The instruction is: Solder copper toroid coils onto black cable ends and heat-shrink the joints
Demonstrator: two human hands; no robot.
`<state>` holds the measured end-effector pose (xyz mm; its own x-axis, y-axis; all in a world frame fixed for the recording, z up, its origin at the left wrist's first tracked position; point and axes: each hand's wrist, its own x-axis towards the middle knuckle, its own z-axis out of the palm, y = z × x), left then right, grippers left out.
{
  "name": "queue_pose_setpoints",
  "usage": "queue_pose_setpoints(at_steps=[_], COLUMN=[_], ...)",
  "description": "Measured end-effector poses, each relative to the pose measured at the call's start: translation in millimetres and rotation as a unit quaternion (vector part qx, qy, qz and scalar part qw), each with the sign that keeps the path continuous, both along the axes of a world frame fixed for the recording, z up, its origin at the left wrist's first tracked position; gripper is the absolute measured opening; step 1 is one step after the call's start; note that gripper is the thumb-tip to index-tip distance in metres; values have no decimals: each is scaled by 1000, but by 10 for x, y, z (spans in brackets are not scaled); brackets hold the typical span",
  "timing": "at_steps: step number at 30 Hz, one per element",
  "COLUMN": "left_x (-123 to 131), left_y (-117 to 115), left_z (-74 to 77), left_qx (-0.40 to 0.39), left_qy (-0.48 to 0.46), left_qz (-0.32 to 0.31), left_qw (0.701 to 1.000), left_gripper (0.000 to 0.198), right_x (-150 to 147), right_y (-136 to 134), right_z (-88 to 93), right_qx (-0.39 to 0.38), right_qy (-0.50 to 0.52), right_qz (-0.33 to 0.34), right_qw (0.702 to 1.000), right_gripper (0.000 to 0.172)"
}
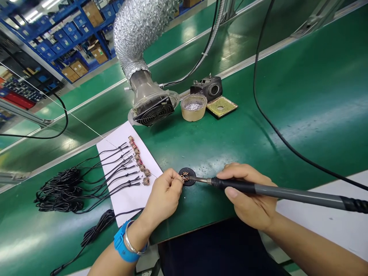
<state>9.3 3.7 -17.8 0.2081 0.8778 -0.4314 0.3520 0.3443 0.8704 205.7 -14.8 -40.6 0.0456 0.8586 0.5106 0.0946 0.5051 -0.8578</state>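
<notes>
My right hand (248, 193) is closed round a soldering iron (287, 191) whose tip touches a small copper coil (185, 176) on a black round pad (188, 181). My left hand (165, 193) is closed in a pinch right beside the coil, holding a thin solder wire (86, 124) that runs up to the left. A blue wristband and a metal bangle sit on my left wrist.
A white paper sheet (126, 195) carries a row of several coils (138, 159) with black leads (60, 189). Behind stand a fume extractor fan (153, 111), a cup of solder dross (193, 107), a sponge tray (221, 106) and an iron stand (208, 87). The iron's black cable (276, 130) crosses the green bench.
</notes>
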Motion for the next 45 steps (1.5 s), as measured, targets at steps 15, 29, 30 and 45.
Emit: queue_pose_setpoints(at_steps=[15,29,30,45], left_x=[-9,-13,-12,12], left_y=[-5,-4,-3,23], left_z=[-34,-17,-16,2], left_qx=[6,12,10,-2], left_qy=[25,46,46,28], left_qz=[-18,-26,-27,-25], left_qw=[999,999,999,999], left_gripper=[19,21,21,18], right_x=[-25,-66,-65,-40], right_y=[20,31,31,27], right_z=[147,132,131,182], right_qx=[45,104,106,93], right_qy=[-44,-44,-45,-31], right_qz=[24,49,49,28], right_qw=[998,992,992,995], right_gripper=[24,29,29,36])
